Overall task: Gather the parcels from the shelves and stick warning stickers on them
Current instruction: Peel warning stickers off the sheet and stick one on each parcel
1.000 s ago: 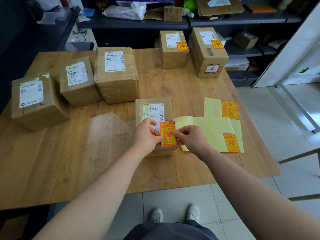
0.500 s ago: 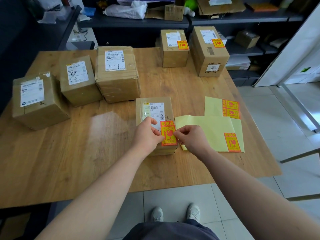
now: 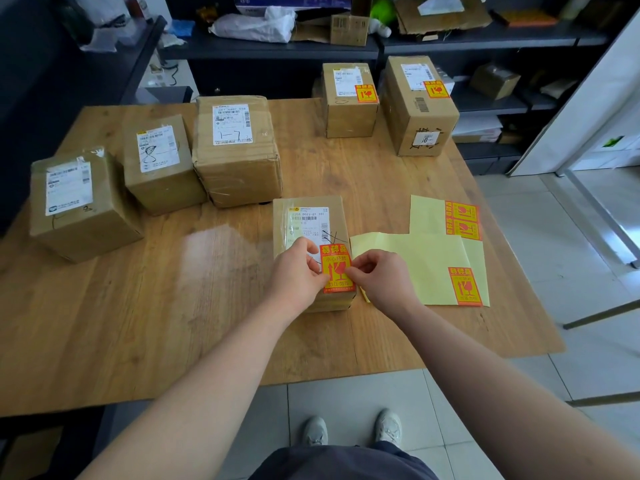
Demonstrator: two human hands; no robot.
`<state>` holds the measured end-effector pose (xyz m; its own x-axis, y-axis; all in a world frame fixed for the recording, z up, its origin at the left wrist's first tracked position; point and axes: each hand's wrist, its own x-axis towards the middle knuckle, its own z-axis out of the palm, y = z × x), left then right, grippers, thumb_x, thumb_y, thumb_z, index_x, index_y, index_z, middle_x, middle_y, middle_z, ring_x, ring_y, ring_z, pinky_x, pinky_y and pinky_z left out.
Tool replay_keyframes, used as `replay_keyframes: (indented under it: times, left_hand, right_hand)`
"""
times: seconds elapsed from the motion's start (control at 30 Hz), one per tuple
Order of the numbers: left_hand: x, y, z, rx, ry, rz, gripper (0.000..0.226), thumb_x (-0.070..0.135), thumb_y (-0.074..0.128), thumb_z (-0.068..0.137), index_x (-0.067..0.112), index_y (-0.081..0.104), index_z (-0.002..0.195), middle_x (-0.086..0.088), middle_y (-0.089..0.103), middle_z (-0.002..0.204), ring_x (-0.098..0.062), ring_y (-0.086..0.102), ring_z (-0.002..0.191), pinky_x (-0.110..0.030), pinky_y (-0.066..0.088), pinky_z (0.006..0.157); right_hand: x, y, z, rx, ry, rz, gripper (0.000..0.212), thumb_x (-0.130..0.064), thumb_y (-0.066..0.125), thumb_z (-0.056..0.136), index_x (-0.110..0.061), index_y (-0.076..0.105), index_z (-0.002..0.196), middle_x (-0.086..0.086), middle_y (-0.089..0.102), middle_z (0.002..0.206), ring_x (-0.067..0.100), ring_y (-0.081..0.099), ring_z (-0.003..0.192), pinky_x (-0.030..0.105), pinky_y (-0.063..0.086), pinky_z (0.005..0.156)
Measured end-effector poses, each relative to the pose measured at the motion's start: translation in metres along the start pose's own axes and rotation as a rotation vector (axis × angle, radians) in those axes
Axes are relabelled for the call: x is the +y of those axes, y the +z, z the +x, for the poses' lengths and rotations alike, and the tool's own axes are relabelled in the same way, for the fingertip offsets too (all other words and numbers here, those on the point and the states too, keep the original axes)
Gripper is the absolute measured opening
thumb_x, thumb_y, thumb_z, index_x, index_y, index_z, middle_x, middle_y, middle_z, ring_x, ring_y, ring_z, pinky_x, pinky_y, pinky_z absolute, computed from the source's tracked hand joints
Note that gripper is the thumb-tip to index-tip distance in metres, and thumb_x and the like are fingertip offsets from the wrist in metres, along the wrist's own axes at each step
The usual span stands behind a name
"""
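Note:
A small brown parcel lies on the wooden table in front of me. An orange-and-yellow warning sticker lies on the parcel's near right corner. My left hand pinches the sticker's left edge and my right hand pinches its right edge. Yellow backing sheets lie to the right, with one sticker on the near sheet and two stickers on the far sheet.
Three unstickered parcels stand at the left. Two parcels with stickers stand at the back right. Dark shelves with clutter run behind the table. Tiled floor and my shoes lie below.
Both hands have stayed on the sticker's edges over the parcel corner; the sticker has shifted only slightly. Nothing else has moved.

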<state>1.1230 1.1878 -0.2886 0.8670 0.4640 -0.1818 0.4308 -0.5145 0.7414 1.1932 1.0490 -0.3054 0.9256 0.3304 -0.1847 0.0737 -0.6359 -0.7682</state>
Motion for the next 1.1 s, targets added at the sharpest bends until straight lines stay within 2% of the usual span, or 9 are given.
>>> replay_keyframes:
  times: [0.13,0.23,0.4,0.5,0.6,0.7,0.83,1.0,1.1]
  left_hand:
    - [-0.01,0.005,-0.003,0.023,0.146,0.105,0.015,0.017,0.074,0.081,0.019,0.064,0.091,0.003,0.057,0.087,-0.016,0.059,0.082,-0.031,0.052,0.075]
    - [-0.017,0.007,-0.007,0.07,0.248,0.287,0.024,0.029,0.066,0.088,0.026,0.069,0.111,0.004,0.057,0.105,-0.018,0.05,0.103,-0.033,0.044,0.088]
    - [-0.027,0.008,-0.008,0.037,0.25,0.548,0.044,0.046,0.045,0.096,0.043,0.042,0.14,0.008,0.032,0.15,-0.019,0.021,0.137,-0.039,0.016,0.107]
    - [-0.034,0.008,-0.008,-0.01,0.243,0.603,0.048,0.051,0.035,0.098,0.046,0.029,0.145,0.01,0.019,0.158,-0.02,0.01,0.143,-0.044,0.008,0.112]
    - [-0.035,0.006,-0.006,-0.058,0.233,0.593,0.052,0.052,0.033,0.098,0.043,0.022,0.149,0.01,0.014,0.159,-0.02,0.005,0.144,-0.044,0.01,0.114]
    - [-0.034,0.002,-0.004,-0.089,0.228,0.475,0.057,0.047,0.04,0.098,0.033,0.023,0.15,0.01,0.015,0.159,-0.018,0.004,0.144,-0.042,0.012,0.116]
    - [-0.037,-0.003,-0.006,-0.077,0.214,0.232,0.064,0.03,0.053,0.096,0.016,0.023,0.151,0.006,0.019,0.158,-0.013,0.005,0.145,-0.031,0.007,0.118]
    - [-0.04,-0.005,-0.008,-0.09,0.224,0.173,0.065,0.022,0.053,0.097,0.014,0.02,0.152,0.004,0.017,0.159,-0.011,0.003,0.146,-0.029,0.003,0.119]
    - [-0.041,-0.006,-0.007,-0.102,0.232,0.148,0.064,0.02,0.053,0.097,0.013,0.02,0.152,0.004,0.016,0.159,-0.01,0.002,0.147,-0.026,0.002,0.118]
  right_hand:
    - [-0.002,-0.003,-0.006,0.014,-0.041,0.032,0.021,-0.021,0.071,0.084,-0.019,0.055,0.098,-0.005,0.062,0.071,0.009,0.058,0.064,0.022,0.043,0.055]
    - [0.0,-0.002,-0.007,0.012,-0.235,-0.183,0.009,-0.023,0.065,0.088,-0.023,0.065,0.097,-0.004,0.059,0.079,0.012,0.055,0.07,0.025,0.042,0.06]
    - [0.015,0.002,-0.007,-0.02,-0.379,-0.431,0.037,-0.034,0.05,0.097,-0.024,0.057,0.132,0.007,0.052,0.106,0.024,0.056,0.087,0.028,0.041,0.068]
    - [0.019,-0.001,-0.005,-0.048,-0.397,-0.568,0.045,-0.04,0.039,0.1,-0.027,0.041,0.144,0.008,0.048,0.115,0.027,0.055,0.096,0.036,0.047,0.078]
    - [0.017,-0.005,-0.002,-0.112,-0.358,-0.666,0.053,-0.048,0.028,0.1,-0.03,0.023,0.15,0.005,0.042,0.126,0.024,0.05,0.108,0.037,0.046,0.089]
    - [0.015,-0.007,0.0,-0.122,-0.366,-0.719,0.055,-0.048,0.027,0.1,-0.026,0.019,0.15,0.006,0.035,0.14,0.024,0.042,0.121,0.038,0.039,0.099]
    - [0.011,-0.003,-0.001,-0.172,-0.503,-0.688,0.058,-0.04,0.024,0.102,-0.019,0.006,0.153,0.002,0.002,0.161,0.02,-0.002,0.148,0.037,0.007,0.12]
    - [0.016,0.01,-0.002,-0.266,-0.605,-0.797,0.068,-0.047,-0.002,0.093,-0.014,0.0,0.153,0.002,-0.005,0.16,0.013,-0.012,0.146,0.036,-0.003,0.121]
    - [0.015,0.011,-0.004,-0.259,-0.643,-0.866,0.069,-0.048,-0.004,0.093,-0.014,0.0,0.153,0.003,-0.005,0.16,0.014,-0.013,0.146,0.033,-0.012,0.117]
